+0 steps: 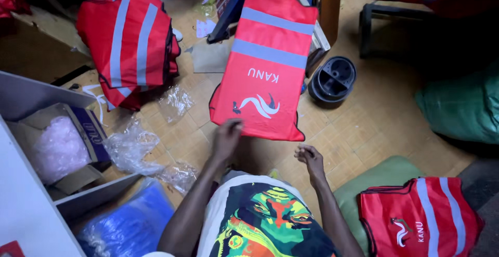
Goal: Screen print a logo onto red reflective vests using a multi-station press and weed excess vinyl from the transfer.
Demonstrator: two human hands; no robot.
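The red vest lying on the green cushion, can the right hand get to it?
Probably yes. The right hand is open and holds nothing, and the red vest lies uncovered on the green cushion just beside that arm.

I see a red safety vest (265, 64) with two grey reflective bands across it and a white swirl emblem with lettering near its lower end, folded flat into a long rectangle. It lies on the wooden parquet floor, running from about 12 o'clock down toward the centre, tilted slightly with its top leaning to 1 o'clock. Its lower left corner sits just under my left grip (227, 137).
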